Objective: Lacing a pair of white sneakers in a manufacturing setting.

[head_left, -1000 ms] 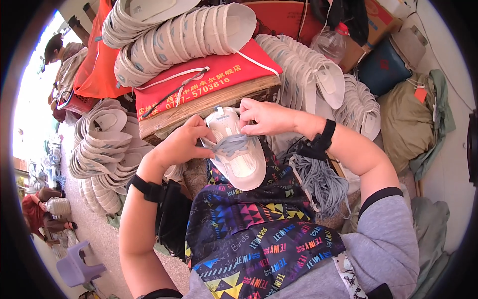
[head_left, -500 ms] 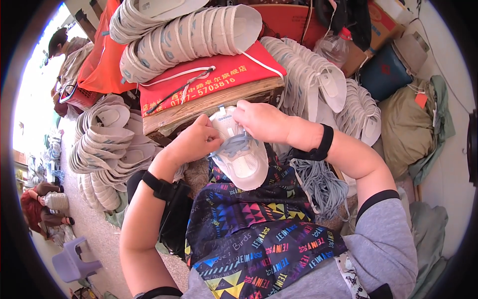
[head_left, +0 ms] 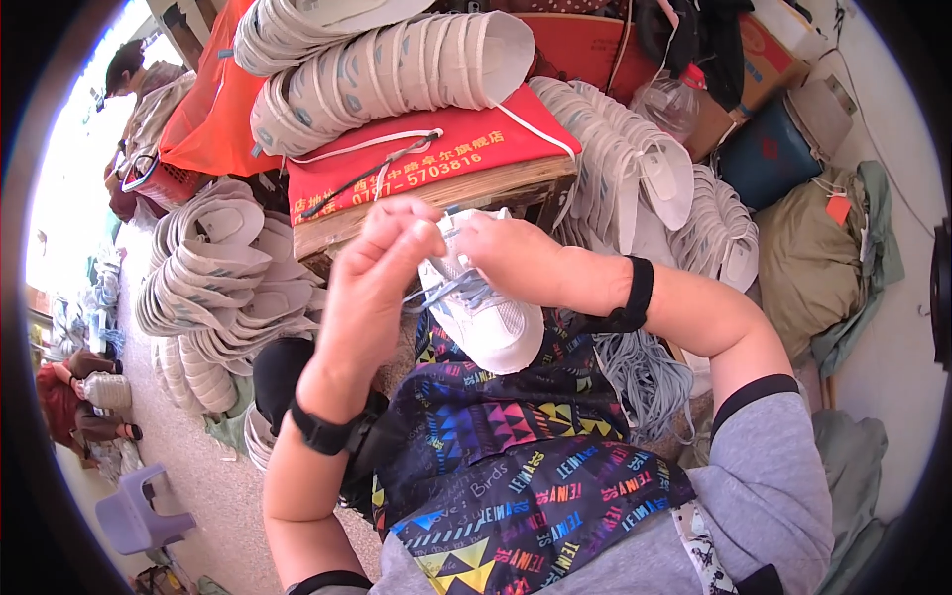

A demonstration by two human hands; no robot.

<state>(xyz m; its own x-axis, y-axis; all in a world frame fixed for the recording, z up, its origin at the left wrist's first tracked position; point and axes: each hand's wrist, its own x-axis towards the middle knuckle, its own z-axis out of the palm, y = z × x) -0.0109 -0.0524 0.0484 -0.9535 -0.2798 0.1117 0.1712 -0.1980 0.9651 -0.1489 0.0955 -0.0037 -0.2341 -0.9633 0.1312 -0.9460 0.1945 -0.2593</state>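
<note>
A white shoe [head_left: 491,332] with a mesh upper rests toe toward me above my lap. Blue-grey shoelace [head_left: 466,288] crosses its front in loose loops. My right hand [head_left: 511,260] is closed on the shoe's upper near the tongue, its fingertips partly hidden. Beside the opening, my left hand [head_left: 382,263] is raised and slightly blurred, thumb and fingers pinched together. A strip of lace shows by that thumb, though the pinch itself is hard to see. Over my lap lies a dark patterned apron [head_left: 526,476].
Stacked shoe uppers [head_left: 397,74] lie on a red cloth [head_left: 436,154] over a wooden block [head_left: 436,205]. More uppers [head_left: 203,268] pile at left and others [head_left: 635,149] at right. Blue-grey laces [head_left: 645,387] hang beside my lap. A purple stool [head_left: 144,511] and other people are leftward.
My left hand has lifted from the shoe's edge, its fingers pinched and turned upward. The shoe has tilted and shifted slightly right; my right hand stays on it.
</note>
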